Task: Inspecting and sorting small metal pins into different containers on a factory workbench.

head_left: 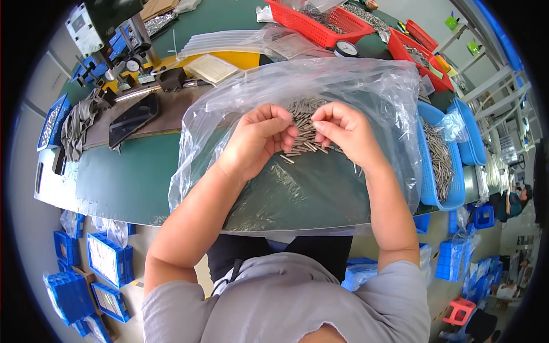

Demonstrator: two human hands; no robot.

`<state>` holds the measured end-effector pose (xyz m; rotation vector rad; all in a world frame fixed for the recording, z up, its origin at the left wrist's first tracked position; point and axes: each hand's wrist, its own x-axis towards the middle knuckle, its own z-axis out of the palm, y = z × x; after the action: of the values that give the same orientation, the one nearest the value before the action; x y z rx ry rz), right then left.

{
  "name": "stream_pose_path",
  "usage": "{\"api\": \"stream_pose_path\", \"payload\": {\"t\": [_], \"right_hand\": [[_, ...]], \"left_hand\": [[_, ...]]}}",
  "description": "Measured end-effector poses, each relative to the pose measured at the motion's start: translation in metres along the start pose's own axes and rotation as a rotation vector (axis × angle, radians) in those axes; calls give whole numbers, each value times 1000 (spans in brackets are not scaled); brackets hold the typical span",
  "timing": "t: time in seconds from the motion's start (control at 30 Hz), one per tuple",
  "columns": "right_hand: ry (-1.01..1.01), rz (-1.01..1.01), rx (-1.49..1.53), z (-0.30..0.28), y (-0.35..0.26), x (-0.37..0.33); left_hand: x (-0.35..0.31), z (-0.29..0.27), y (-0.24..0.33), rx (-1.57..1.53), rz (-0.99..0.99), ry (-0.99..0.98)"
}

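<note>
A heap of small grey metal pins (307,107) lies on a clear plastic bag (214,103) spread over the green table (126,177). Above the heap's left side is my left hand (260,137), thumb and forefinger pinched together, its other fingers curled. Facing it across a small gap, my right hand (346,131) is also closed in a pinch over the pins. Whatever sits between the fingertips of either hand is too small to make out. Some pins are scattered at the near edge of the heap, below my hands.
To the right stands a blue basket (426,166) of metal pins. Red baskets (326,35) with metal parts stand at the back. A dark phone (134,119), a grey cloth (79,128) and a gauge stand (137,43) occupy the left. Blue crates (108,257) rest on the floor.
</note>
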<state>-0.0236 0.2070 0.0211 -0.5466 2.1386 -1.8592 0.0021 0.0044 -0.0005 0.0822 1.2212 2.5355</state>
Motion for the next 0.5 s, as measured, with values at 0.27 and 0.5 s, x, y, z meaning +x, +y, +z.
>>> {"api": "stream_pose_path", "payload": {"t": [0.27, 0.5], "right_hand": [[8, -45, 26, 7, -11, -7], [-28, -81, 7, 6, -10, -10]], "left_hand": [[-4, 6, -6, 9, -68, -54], [-4, 5, -8, 21, -71, -46]]}}
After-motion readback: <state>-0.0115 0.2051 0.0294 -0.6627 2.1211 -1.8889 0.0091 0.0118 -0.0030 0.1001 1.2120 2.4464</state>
